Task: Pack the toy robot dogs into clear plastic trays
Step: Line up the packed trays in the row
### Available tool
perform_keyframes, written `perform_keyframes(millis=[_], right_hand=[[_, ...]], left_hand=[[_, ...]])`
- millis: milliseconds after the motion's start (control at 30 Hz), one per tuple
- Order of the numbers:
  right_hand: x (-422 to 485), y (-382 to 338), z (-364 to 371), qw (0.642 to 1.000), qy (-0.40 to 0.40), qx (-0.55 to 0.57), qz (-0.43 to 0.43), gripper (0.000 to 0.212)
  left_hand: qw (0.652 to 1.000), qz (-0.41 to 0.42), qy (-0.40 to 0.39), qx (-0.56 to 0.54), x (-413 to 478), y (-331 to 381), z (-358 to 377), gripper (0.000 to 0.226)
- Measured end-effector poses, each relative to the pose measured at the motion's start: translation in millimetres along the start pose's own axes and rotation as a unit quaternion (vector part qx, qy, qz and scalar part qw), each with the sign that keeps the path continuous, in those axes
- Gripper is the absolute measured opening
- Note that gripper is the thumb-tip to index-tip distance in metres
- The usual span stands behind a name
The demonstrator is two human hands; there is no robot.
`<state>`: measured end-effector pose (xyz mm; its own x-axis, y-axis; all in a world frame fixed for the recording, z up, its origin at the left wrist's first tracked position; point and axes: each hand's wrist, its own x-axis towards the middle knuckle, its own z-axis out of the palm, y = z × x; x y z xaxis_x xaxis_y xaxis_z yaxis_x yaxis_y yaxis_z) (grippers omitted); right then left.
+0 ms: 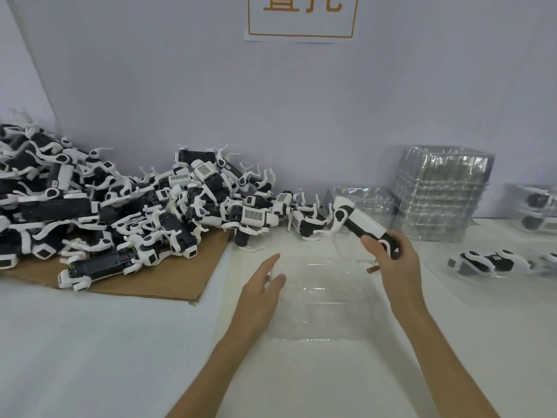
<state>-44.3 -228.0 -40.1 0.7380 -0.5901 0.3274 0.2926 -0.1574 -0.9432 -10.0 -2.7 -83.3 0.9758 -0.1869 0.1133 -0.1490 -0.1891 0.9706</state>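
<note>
Now the step in hand is loading one dog. The right hand (394, 267) grips a dog (360, 220) by its near end, fingers and thumb curled round the body. It holds the dog in the air, tilted, with the other end pointing far and left. The dog hangs near the far right corner of the tray (325, 300) and does not touch it. This tray lies on the table (90, 342) straight before the person, and I see nothing in it. The left hand (260, 289) is at the tray's left rim, fingers nearly straight and loosely spread, touching the plastic as if to steady it.

Far and left, the pile (114, 200) of unpacked dogs lies partly on cardboard (156, 282). Far and right stands a stack (443, 191) of spare trays, and nearer on the right lies a filled tray (488, 263).

The next move, I judge, calls for turning the dog level, lining it up with the tray's hollow and lowering it in, with the left hand holding the light tray down. The thin legs may snag the rim.
</note>
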Motion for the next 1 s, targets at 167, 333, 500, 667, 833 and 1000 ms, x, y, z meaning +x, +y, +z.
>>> perform_keyframes(millis=[167, 333, 500, 667, 833, 1000], right_hand=[[-11, 5, 7, 0.992, -0.035, -0.057, -0.102, 0.026], [-18, 10, 15, 0.967, -0.127, -0.172, -0.136, 0.016], [-14, 14, 12, 0.939, -0.145, -0.285, -0.126, 0.016], [-6, 10, 3, 0.928, -0.202, -0.308, -0.056, 0.018], [-5, 10, 1, 0.921, -0.216, -0.318, -0.060, 0.019], [-6, 16, 3, 0.909, -0.213, -0.355, -0.051, 0.014]], left_hand=[[1.000, 0.007, -0.002, -0.001, -2, -3, 0, 0.037], [1.000, 0.004, 0.020, -0.014, -2, -2, 2, 0.033], [1.000, -0.004, -0.003, -0.009, -2, -4, 3, 0.033], [1.000, -0.009, -0.002, 0.008, -3, -3, 3, 0.034], [0.999, -0.036, 0.011, 0.003, -3, -1, 4, 0.047], [0.994, -0.107, -0.018, 0.027, -7, 3, 1, 0.063]])
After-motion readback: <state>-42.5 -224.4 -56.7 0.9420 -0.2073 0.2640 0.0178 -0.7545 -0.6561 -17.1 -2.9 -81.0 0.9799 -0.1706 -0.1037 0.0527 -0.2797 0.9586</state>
